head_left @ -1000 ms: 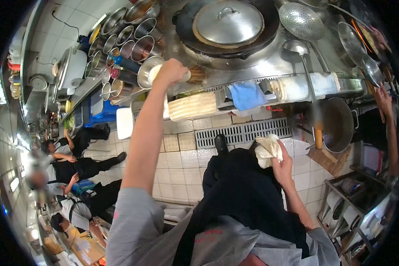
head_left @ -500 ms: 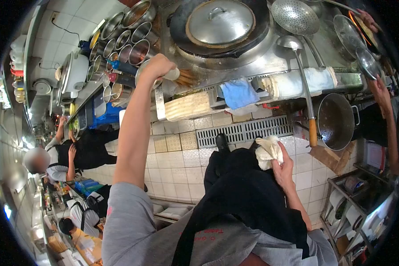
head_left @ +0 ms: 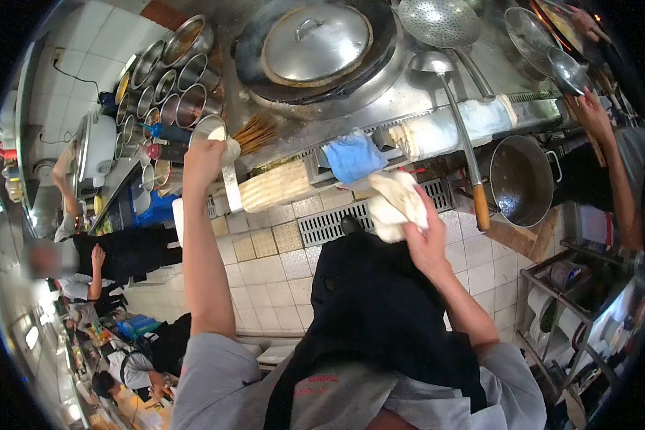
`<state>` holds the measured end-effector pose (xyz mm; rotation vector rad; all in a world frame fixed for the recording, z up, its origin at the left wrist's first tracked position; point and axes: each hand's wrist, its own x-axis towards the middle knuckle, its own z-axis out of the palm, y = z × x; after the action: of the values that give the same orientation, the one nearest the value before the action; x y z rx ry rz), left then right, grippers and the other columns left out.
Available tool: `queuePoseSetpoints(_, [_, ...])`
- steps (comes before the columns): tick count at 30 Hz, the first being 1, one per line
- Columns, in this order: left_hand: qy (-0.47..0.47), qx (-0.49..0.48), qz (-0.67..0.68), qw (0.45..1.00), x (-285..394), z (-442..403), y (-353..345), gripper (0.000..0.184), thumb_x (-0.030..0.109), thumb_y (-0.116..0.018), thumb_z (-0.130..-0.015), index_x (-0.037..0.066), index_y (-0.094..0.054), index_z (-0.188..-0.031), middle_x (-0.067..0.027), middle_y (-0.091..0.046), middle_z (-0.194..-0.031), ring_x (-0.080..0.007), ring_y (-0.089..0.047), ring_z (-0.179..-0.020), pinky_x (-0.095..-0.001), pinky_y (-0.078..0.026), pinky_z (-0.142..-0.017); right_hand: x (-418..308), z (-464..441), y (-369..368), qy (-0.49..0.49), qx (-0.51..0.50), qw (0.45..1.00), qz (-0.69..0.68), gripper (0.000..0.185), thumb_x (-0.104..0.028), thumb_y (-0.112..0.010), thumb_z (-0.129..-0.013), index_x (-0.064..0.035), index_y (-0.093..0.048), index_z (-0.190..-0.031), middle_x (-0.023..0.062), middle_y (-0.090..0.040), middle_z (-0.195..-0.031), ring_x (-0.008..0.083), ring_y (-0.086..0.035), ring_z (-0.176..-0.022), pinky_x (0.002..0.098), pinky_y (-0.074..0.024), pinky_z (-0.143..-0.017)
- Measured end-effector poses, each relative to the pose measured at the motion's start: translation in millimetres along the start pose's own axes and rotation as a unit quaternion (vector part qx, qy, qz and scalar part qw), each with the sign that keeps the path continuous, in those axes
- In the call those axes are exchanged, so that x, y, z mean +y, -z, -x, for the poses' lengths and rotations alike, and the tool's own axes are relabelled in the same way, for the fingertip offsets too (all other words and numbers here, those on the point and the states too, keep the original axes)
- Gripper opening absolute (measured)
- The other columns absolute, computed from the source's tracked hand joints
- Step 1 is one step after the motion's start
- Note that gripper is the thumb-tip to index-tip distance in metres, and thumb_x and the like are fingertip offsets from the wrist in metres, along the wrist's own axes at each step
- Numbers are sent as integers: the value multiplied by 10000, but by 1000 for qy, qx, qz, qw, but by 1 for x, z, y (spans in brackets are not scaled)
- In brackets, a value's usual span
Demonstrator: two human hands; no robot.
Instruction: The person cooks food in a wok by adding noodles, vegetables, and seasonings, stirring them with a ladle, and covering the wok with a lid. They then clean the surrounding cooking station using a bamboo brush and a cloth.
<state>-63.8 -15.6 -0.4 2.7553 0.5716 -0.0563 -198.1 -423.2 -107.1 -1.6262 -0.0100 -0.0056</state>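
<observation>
My left hand (head_left: 205, 163) is closed at the stove's front left corner, wrapped round the pale handle end of a bamboo wok brush (head_left: 256, 135). The brush's bristles point right over the steel counter. Just beyond my knuckles is a small metal pot (head_left: 208, 130) with something white in it. My right hand (head_left: 428, 233) grips a crumpled white cloth (head_left: 394, 204) in front of my apron, below the stove edge. A blue cloth (head_left: 355, 156) drapes over the front rail near it, apart from my fingers.
A domed lid (head_left: 317, 46) covers the wok (head_left: 247, 54). A perforated skimmer (head_left: 437, 23) and a ladle (head_left: 460, 125) lie to the right, the ladle's handle overhanging. A large pot (head_left: 521, 179) stands lower right. A co-worker's arm (head_left: 600, 122) is at right, another person (head_left: 115, 261) at left.
My left hand has drawn back toward me, and the brush has turned so its bristles angle upward in view. My right hand has raised the white cloth toward the stove edge. The view has shifted.
</observation>
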Motion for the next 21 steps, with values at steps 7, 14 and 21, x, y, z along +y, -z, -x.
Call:
queuePoseSetpoints(7, [84,78,221,968,-21,40,-13,395,293,-604,-841,-24,-669,-1067,-137,-689,-868,-194,-633,-790,-307,-467,-730,41,-93,-94,0,-97,893,439,725,-259,-676,-775,-137,-367,-1419,191,-637,-771,369,-631,-689,462,-496,-623])
queuePoseSetpoints(14, [105,133,370,913,-37,74,-10,397,266,-594,-892,-24,-624,-1161,-64,-645,-836,-73,-528,-591,-224,-378,-438,38,-86,-105,21,-111,847,519,834,-421,-681,-784,-113,-298,-1458,154,-620,-634,341,-622,-560,438,-491,-535])
queuePoseSetpoints(21, [50,163,508,844,-12,104,3,386,221,-537,-938,-19,-557,-1239,-72,-656,-920,-73,-555,-635,-197,-389,-459,5,-49,-56,88,69,895,432,750,-356,-713,-795,-53,-390,-1401,134,-617,-837,290,-602,-761,392,-478,-649])
